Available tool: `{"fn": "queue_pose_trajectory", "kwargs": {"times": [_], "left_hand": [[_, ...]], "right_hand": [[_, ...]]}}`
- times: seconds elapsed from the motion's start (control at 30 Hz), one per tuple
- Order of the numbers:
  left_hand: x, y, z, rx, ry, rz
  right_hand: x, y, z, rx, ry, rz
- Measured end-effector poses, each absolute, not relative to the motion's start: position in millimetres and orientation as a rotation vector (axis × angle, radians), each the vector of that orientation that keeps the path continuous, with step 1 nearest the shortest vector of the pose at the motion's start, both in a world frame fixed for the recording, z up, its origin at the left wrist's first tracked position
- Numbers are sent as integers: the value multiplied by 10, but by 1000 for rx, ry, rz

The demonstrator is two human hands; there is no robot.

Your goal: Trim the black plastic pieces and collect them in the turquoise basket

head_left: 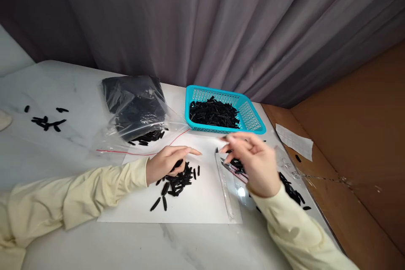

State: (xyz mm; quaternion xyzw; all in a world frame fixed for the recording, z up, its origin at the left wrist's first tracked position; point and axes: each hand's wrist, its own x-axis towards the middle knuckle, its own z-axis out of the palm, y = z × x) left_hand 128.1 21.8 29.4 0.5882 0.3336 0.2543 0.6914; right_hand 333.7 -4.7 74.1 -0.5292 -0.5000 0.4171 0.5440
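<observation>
My left hand [169, 161] is over a loose pile of short black strips [180, 182] on a white sheet [202, 202]. Its index finger points right and its other fingers are curled; black shows beside them, but I cannot tell whether it is gripped. My right hand [253, 156], blurred, is raised in a pinch in front of the basket, with something small and dark at its fingertips. Below that hand are a clear, slender pointed tool [225, 190] and a pinkish one with a dark tip [236, 171], partly hidden.
A blue basket [226, 130] holds many black strips. Left of it lies a clear zip bag [136, 105] with black contents. More black strips lie at the far left [47, 123] and right [291, 190]. A paper slip [294, 140] is near the brown panel; a grey curtain [202, 25] hangs behind.
</observation>
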Motion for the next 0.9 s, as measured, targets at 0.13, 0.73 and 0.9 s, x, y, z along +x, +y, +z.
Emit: {"fn": "queue_pose_trajectory", "kwargs": {"times": [0.13, 0.73, 0.9], "left_hand": [[1257, 266, 291, 1113, 732, 558], [1286, 247, 306, 1078, 694, 582], [1275, 252, 268, 1200, 701, 535]], "right_hand": [[3580, 460, 1047, -1469, -1616, 409], [2863, 61, 596, -1162, -2157, 811], [2974, -91, 620, -1244, -1620, 1296]]}}
